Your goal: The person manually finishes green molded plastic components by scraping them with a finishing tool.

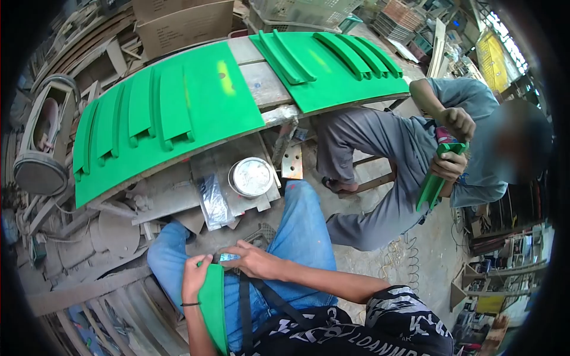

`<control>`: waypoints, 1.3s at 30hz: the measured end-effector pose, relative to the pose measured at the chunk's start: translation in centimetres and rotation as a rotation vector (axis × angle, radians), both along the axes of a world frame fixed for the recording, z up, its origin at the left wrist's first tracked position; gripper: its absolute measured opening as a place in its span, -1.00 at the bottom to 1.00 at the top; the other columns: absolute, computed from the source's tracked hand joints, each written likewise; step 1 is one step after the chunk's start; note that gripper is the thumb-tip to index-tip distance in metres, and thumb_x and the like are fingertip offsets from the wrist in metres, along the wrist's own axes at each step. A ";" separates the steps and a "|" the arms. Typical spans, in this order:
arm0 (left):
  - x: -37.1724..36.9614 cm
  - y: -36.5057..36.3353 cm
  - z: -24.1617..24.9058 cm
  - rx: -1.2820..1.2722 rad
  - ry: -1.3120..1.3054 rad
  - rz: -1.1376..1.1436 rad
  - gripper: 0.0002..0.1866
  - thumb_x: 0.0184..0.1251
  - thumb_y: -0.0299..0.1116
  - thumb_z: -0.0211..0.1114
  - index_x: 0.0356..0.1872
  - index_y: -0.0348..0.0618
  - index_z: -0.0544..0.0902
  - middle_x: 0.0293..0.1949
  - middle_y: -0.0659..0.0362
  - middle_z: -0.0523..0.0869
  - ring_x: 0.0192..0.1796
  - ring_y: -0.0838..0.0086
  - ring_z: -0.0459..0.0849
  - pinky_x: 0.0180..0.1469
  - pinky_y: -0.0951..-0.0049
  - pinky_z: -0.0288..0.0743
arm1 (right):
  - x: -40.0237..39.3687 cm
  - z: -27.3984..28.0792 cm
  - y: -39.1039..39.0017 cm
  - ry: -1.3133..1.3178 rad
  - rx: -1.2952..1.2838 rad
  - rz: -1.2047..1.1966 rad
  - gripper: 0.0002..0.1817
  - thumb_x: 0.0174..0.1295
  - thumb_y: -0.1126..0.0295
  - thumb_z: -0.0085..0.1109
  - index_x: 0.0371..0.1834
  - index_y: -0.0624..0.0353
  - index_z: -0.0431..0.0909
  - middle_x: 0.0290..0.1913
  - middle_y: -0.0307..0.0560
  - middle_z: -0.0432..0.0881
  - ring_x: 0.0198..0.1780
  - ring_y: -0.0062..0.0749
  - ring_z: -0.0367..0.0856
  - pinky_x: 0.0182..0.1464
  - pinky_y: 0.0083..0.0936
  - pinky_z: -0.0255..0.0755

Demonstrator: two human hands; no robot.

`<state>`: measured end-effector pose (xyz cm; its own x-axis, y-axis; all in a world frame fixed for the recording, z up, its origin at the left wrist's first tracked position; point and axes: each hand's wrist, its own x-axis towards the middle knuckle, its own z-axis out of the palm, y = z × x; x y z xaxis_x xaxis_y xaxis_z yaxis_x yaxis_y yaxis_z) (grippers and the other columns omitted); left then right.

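Note:
My left hand (197,274) is closed around the upper end of a flat green piece (214,305), which slopes down along my left forearm. Between the fingers of my right hand (255,261) is a small white and blue printed object (229,257); its kind is hard to make out. This object sits close to the top edge of the green piece. Both hands are above my lap. Facing me, a seated co-worker (404,154) holds a green channel-shaped piece (433,184) in one hand, with the other hand near its upper end.
A long table carries two green boards (208,89) (350,59) with several green grooved strips (142,107). Below stand a white-lidded bucket (252,177) and a clear plastic packet (215,202). Wooden frames (107,291) are at left, cardboard boxes (184,26) behind.

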<state>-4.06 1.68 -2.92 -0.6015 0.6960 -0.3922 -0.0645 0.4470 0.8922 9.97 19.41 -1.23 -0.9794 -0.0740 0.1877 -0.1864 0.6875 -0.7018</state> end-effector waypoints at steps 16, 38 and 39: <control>-0.1 -0.3 -0.6 0.020 -0.046 0.004 -0.68 0.36 -0.40 0.21 -0.60 -0.33 0.51 -0.65 0.36 0.46 -0.55 0.75 0.36 -0.55 0.56 0.21 | 0.1 -0.7 -0.3 -0.007 -0.110 0.015 -0.49 -0.04 0.62 0.08 0.08 0.18 0.59 0.18 0.09 0.44 0.00 -0.07 0.48 0.10 -0.28 0.33; 0.2 -0.2 -1.0 0.001 0.034 -0.011 -0.67 0.35 -0.41 0.21 -0.61 -0.36 0.46 -0.65 0.34 0.41 -0.50 0.71 0.34 -0.48 0.52 0.23 | 0.0 -1.2 -1.3 -0.061 -0.182 -0.025 -0.47 -0.02 0.68 0.03 0.10 0.15 0.58 0.23 0.12 0.37 0.06 0.05 0.44 0.15 -0.24 0.36; 0.1 -0.1 -0.9 0.013 0.057 -0.008 -0.67 0.34 -0.41 0.21 -0.61 -0.36 0.46 -0.64 0.33 0.41 -0.50 0.71 0.34 -0.48 0.52 0.23 | 0.0 -1.5 -1.3 -0.024 -0.169 -0.039 -0.47 -0.03 0.68 0.03 0.10 0.16 0.57 0.22 0.12 0.37 0.06 0.04 0.44 0.14 -0.24 0.36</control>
